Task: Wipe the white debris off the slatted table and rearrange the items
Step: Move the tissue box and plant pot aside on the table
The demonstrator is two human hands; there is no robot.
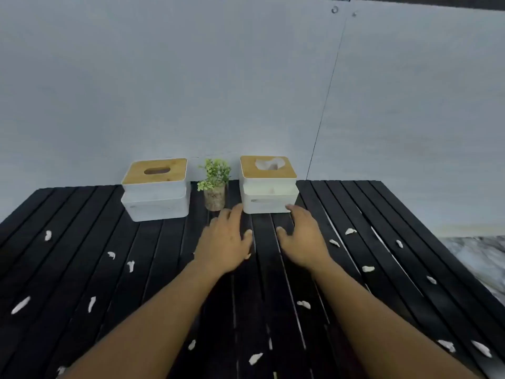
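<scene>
Several white scraps of debris, such as one (pixel 20 305) at the left and one (pixel 367 268) at the right, lie scattered over the black slatted table (pixel 82 269). At the back stand two white tissue boxes with wooden lids: the left box (pixel 155 192) has an empty slot, and the right box (pixel 269 184) has tissue poking out. A small potted plant (pixel 215 184) stands between them. My left hand (pixel 224 242) and my right hand (pixel 303 236) hover palm down, fingers spread, just in front of the right box, holding nothing.
A pale grey wall (pixel 246 77) rises right behind the boxes. The table's right edge runs diagonally, with marbled floor (pixel 475 255) beyond it. My forearms stretch over the middle slats.
</scene>
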